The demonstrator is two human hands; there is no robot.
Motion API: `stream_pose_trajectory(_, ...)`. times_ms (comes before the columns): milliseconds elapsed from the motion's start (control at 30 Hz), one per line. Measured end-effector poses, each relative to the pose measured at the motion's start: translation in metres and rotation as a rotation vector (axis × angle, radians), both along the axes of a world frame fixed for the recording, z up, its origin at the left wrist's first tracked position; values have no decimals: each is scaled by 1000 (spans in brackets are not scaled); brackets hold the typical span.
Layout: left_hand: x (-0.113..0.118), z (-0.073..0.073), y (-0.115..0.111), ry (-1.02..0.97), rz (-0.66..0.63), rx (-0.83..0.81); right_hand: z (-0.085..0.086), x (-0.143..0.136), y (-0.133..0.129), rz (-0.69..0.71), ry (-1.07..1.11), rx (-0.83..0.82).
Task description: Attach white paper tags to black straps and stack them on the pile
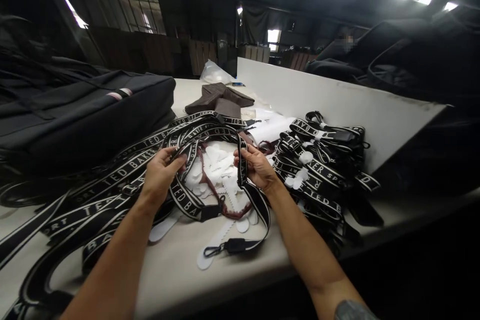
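A black webbing strap [242, 160] with white lettering runs between my hands in a loop. My left hand [162, 172] pinches one part of it between thumb and fingers. On the other side my right hand [257, 166] is closed on the strap near a slider. One strap end with a black snap hook [213, 251] lies on the table near the front edge. Inside the loop lie white paper ties [221, 162] with toothed stems and rounded ends, and a dark red cord [210, 182] crosses them.
Loose lettered straps [123, 170] spread over the left of the table. Bundled straps [315, 170] with white ties are piled at the right, before a white partition [300, 87]. A dark bag [86, 110] stands at left. Brown folded pieces [221, 97] and a plastic bag [215, 72] lie behind.
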State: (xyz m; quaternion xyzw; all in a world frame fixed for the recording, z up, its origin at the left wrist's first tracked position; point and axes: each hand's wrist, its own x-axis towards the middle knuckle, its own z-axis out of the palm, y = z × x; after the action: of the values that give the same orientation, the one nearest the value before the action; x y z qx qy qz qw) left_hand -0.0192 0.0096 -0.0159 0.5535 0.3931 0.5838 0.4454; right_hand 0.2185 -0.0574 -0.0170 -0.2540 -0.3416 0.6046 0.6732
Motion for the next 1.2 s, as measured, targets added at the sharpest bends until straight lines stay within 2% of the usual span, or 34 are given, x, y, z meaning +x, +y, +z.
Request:
stream_pose_trajectory(100,-2,6,-7,-61,-110,-5,0,-4,-3,15,-90,58)
stream_pose_trajectory(200,-7,17,-16,-156,-278,-17,-4,-10,-2,-88,-308,170)
stream_pose_trajectory(333,-16,25,-24,-207,-410,23,-14,-12,-1,-485,-715,344)
stream_pose_trajectory(433,-25,25,-24,-161,-509,43,-18,-7,0,-799,-853,379)
stream_pose_trajectory(533,-33,26,-25,-96,-638,9,-8,4,3,-1022,-863,310)
stream_pose_trajectory(633,-36,32,-30,22,-718,-9,23,12,8,-1098,-801,285)
stream_pose_trajectory(733,-32,38,-37,147,-587,118,71,12,11,-1005,-717,400)
stream_pose_trajectory(833,-22,39,-42,310,-346,431,122,-2,11,-901,-740,539)
stream_pose_trajectory(933,-11,32,-45,389,131,861,161,-28,9,-879,-796,658)
stream_pose_trajectory(1000,-8,28,-44,426,477,1045,179,-47,7,-850,-766,705)
stream_pose_trajectory(1067,-9,27,-43,449,733,1109,192,-63,6,-703,-674,660)
stream_pose_trajectory(1100,-11,28,-42,444,815,1108,198,-69,6,-592,-626,605)
stream_pose_trajectory(1167,-17,32,-39,388,873,1043,209,-78,6,-393,-564,494)
stream_pose_trajectory(1200,-20,34,-38,348,837,981,213,-82,6,-336,-552,467)
